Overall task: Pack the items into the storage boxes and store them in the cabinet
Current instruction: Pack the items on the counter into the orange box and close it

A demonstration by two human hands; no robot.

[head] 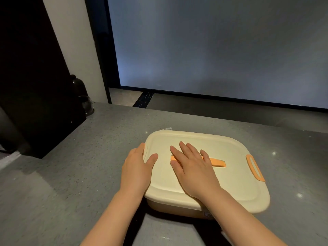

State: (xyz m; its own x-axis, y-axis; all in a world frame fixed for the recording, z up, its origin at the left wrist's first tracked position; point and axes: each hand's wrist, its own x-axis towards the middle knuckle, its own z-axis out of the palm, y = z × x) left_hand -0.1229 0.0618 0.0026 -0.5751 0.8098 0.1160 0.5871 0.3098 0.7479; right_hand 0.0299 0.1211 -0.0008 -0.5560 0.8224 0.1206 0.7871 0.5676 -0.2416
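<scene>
A cream storage box with its lid on sits on the grey countertop. An orange handle lies flat across the lid's middle, and an orange latch hangs at the box's right side. My left hand grips the box's left edge, thumb on top of the lid and fingers wrapped over the side. My right hand lies flat on the lid with fingers spread, covering part of the handle. The box's contents are hidden.
A dark bottle and a clear glass stand at the far left corner beside a tall black cabinet. A small white scrap lies just behind the box. Beyond the counter's far edge is a grey frosted panel.
</scene>
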